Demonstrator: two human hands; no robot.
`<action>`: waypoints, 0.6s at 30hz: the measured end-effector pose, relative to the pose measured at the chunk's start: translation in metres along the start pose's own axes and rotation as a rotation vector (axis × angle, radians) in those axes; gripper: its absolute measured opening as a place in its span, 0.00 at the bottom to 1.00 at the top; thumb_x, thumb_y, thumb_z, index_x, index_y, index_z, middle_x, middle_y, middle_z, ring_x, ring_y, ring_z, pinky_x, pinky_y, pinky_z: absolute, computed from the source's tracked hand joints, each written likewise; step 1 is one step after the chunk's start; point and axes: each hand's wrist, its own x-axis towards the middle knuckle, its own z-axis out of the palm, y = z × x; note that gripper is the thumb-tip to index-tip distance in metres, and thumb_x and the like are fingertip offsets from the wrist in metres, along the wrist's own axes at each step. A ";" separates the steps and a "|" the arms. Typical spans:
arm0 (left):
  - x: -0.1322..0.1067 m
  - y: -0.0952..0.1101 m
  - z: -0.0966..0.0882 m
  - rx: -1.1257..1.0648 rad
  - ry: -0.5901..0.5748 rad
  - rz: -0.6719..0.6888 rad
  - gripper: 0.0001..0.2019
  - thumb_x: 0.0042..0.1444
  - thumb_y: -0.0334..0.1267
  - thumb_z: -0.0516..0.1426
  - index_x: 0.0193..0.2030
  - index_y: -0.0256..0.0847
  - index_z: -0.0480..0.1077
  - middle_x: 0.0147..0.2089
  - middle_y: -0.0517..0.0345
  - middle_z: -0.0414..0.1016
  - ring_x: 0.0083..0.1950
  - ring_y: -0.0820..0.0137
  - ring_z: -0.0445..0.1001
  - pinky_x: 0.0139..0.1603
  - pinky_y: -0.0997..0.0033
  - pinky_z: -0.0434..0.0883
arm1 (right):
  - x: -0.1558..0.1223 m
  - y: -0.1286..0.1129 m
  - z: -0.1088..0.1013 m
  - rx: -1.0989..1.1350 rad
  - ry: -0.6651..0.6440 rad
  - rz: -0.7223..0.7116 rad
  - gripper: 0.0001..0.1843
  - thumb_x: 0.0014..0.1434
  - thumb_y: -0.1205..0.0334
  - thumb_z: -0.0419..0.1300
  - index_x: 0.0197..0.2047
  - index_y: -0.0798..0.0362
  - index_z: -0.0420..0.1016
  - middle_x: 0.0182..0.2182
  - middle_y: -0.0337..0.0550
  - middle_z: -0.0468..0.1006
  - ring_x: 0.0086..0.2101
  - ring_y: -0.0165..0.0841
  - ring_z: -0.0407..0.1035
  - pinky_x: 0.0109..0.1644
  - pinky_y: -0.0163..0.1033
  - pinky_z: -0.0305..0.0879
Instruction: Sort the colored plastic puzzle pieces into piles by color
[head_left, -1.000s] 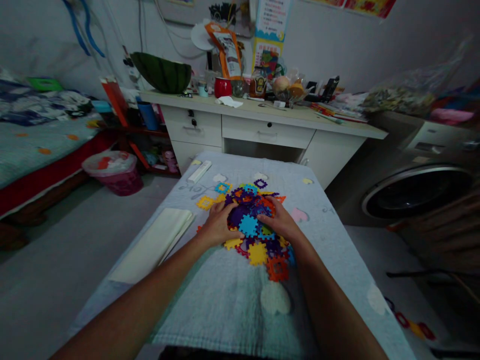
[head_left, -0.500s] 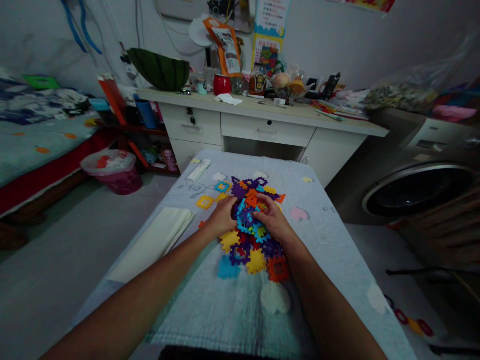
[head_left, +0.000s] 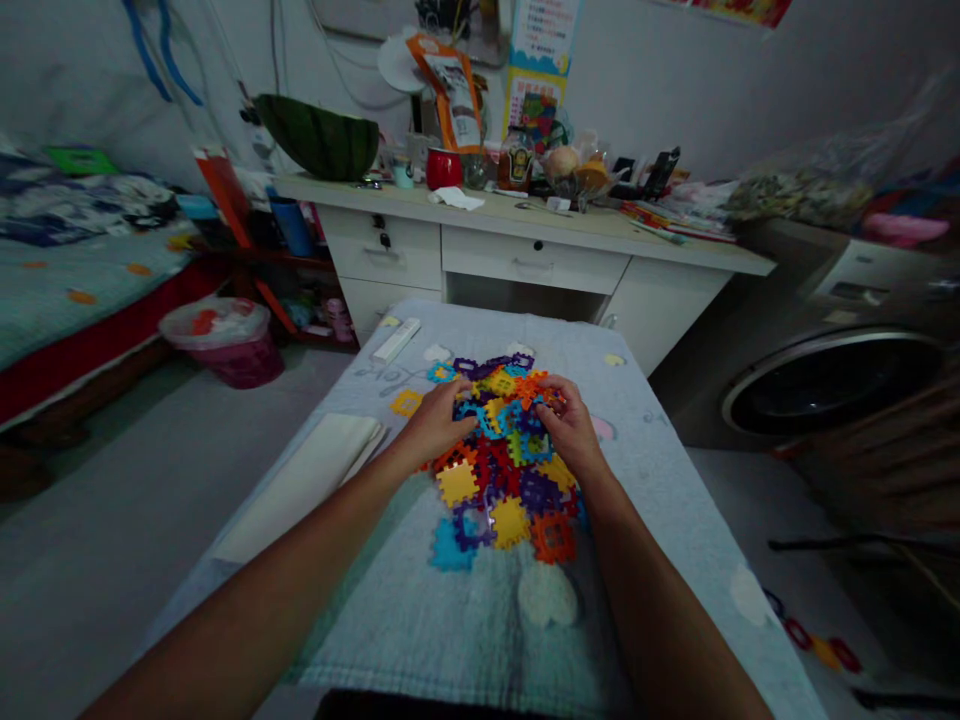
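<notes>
A loose pile of toothed plastic building tiles (head_left: 499,465) lies on the cloth-covered table, in purple, yellow, orange, blue, red and green. Some tiles are solid squares, others open frames. At the pile's left side is my left hand (head_left: 435,425), its thumb and fingers spread apart against the tiles. My right hand (head_left: 574,430) is on the right side, fingers curled round orange and purple tiles at the upper edge; its grip is partly hidden. Nearest me lie a blue tile (head_left: 452,545), a yellow tile (head_left: 510,523) and an orange tile (head_left: 553,538).
A folded white cloth or paper (head_left: 304,490) lies along the table's left side, with a white remote-like bar (head_left: 396,341) beyond it. A cluttered desk (head_left: 536,235) stands past the far edge. A washing machine (head_left: 832,340) is at right, a pink bin (head_left: 232,350) at left.
The bunched tiles between my hands have spread out and dropped onto the pile. My hands have moved a little apart, the left one loosening.
</notes>
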 end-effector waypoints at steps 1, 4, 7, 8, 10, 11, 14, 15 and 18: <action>-0.005 0.000 -0.004 0.057 -0.011 -0.002 0.27 0.49 0.39 0.58 0.57 0.40 0.66 0.59 0.48 0.69 0.62 0.54 0.66 0.64 0.51 0.62 | 0.001 -0.001 0.001 -0.035 0.022 -0.031 0.16 0.54 0.62 0.58 0.48 0.47 0.70 0.52 0.45 0.68 0.56 0.39 0.63 0.60 0.49 0.61; -0.024 0.003 -0.015 0.175 -0.077 -0.004 0.31 0.49 0.45 0.60 0.61 0.42 0.64 0.63 0.45 0.64 0.66 0.50 0.60 0.66 0.47 0.58 | 0.004 -0.007 0.007 -0.104 0.055 -0.080 0.16 0.56 0.65 0.57 0.48 0.47 0.71 0.54 0.47 0.66 0.58 0.39 0.60 0.64 0.50 0.55; -0.048 0.007 -0.024 0.227 -0.186 0.010 0.47 0.43 0.57 0.64 0.69 0.46 0.55 0.71 0.41 0.50 0.72 0.43 0.49 0.67 0.42 0.53 | 0.006 -0.016 0.015 -0.096 -0.108 -0.138 0.16 0.58 0.65 0.56 0.49 0.47 0.72 0.58 0.47 0.66 0.60 0.37 0.59 0.66 0.49 0.53; -0.056 0.008 -0.026 0.234 -0.245 0.015 0.53 0.39 0.60 0.66 0.70 0.48 0.52 0.73 0.40 0.45 0.73 0.41 0.44 0.68 0.40 0.52 | 0.007 -0.018 0.017 -0.089 -0.187 -0.151 0.15 0.59 0.65 0.55 0.49 0.46 0.73 0.59 0.46 0.67 0.60 0.37 0.60 0.66 0.49 0.53; -0.070 0.009 -0.027 0.264 -0.362 -0.001 0.63 0.32 0.64 0.68 0.73 0.49 0.44 0.76 0.38 0.35 0.74 0.36 0.34 0.68 0.35 0.47 | 0.008 -0.019 0.018 -0.089 -0.299 -0.159 0.14 0.60 0.65 0.54 0.47 0.47 0.74 0.59 0.45 0.69 0.60 0.37 0.61 0.66 0.49 0.53; -0.077 0.010 -0.027 0.285 -0.405 -0.020 0.65 0.29 0.64 0.68 0.73 0.50 0.42 0.76 0.38 0.30 0.74 0.34 0.30 0.67 0.33 0.45 | 0.008 -0.019 0.016 -0.099 -0.318 -0.156 0.13 0.61 0.65 0.54 0.47 0.47 0.75 0.59 0.46 0.69 0.60 0.37 0.62 0.66 0.50 0.53; -0.089 0.011 -0.025 0.349 -0.489 -0.054 0.70 0.26 0.63 0.69 0.74 0.49 0.39 0.76 0.37 0.23 0.73 0.33 0.21 0.67 0.30 0.39 | 0.010 -0.010 0.001 -0.175 -0.290 -0.146 0.13 0.59 0.64 0.56 0.47 0.48 0.74 0.56 0.47 0.71 0.59 0.38 0.63 0.65 0.50 0.55; -0.092 0.012 -0.023 0.363 -0.501 -0.058 0.70 0.25 0.62 0.70 0.74 0.48 0.39 0.76 0.38 0.21 0.73 0.33 0.20 0.67 0.30 0.38 | 0.010 -0.006 -0.006 -0.223 -0.277 -0.130 0.14 0.58 0.63 0.57 0.48 0.48 0.74 0.55 0.48 0.73 0.57 0.39 0.64 0.64 0.50 0.56; -0.093 0.012 -0.019 0.377 -0.496 -0.068 0.70 0.25 0.59 0.71 0.74 0.49 0.39 0.76 0.38 0.20 0.73 0.34 0.21 0.68 0.32 0.38 | 0.008 0.010 -0.028 -0.446 -0.253 0.029 0.18 0.56 0.61 0.59 0.51 0.50 0.72 0.51 0.50 0.75 0.54 0.42 0.67 0.61 0.51 0.60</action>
